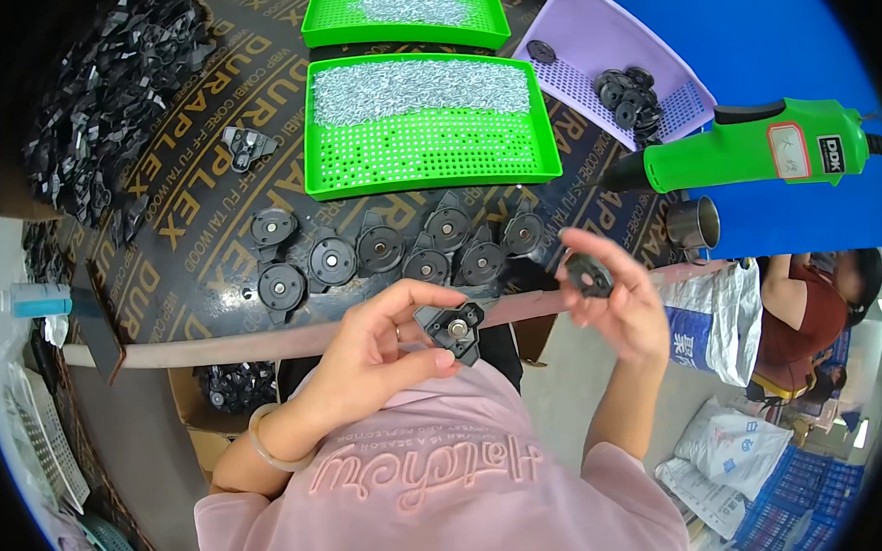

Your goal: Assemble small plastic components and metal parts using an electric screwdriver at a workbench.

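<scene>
My left hand (385,348) pinches a black plastic bracket (438,322) between thumb and fingers, in front of my chest at the table's near edge. A round metal post stands up in the bracket's middle. To the right, my raised right hand (630,310) holds a round black plastic disc (589,276) with a hole at its centre; that hand is a little blurred. The two parts are apart. Just beyond my hands, several assembled black pieces (380,247) lie in a loose row, each a disc on a bracket with a metal centre.
A green tray (436,174) holds small silvery metal pieces, with another green tray (318,27) behind it. Black discs lie in a purple basket (572,19). A green power screwdriver (754,149) and metal cup (693,224) sit right. Black brackets (117,93) are heaped far left.
</scene>
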Action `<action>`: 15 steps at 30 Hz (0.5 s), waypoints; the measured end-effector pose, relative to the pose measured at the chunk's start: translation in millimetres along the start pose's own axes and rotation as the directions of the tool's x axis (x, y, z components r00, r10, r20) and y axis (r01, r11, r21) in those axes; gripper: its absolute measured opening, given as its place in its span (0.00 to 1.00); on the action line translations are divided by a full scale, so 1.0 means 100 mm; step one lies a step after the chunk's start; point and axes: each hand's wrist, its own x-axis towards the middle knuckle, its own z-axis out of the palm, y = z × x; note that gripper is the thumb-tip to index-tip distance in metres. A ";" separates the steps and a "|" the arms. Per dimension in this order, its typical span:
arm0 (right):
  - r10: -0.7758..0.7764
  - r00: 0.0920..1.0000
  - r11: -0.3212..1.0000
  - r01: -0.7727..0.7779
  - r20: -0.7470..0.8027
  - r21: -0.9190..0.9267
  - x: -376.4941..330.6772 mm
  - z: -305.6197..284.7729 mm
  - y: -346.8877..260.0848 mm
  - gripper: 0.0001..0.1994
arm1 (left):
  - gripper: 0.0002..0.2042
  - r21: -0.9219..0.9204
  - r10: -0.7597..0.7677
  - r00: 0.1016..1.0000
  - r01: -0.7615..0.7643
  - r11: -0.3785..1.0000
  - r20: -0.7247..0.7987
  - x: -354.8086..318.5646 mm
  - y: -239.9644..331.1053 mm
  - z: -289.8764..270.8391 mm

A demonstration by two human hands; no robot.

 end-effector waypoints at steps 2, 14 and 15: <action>-0.017 0.995 0.970 -0.008 0.100 0.244 -0.02 0.08 0.14 0.42 | 0.23 -0.001 -0.014 1.000 0.014 1.000 0.008 0.00 0.01 0.00; -0.056 0.996 0.895 0.018 0.073 0.445 -0.02 0.36 0.26 0.39 | 0.21 -0.003 0.003 1.000 -0.003 1.000 0.003 -0.06 -0.02 0.02; -0.078 0.994 0.919 0.041 0.081 0.391 -0.01 0.40 0.21 0.37 | 0.21 0.001 -0.009 1.000 0.009 1.000 0.006 -0.06 -0.01 0.02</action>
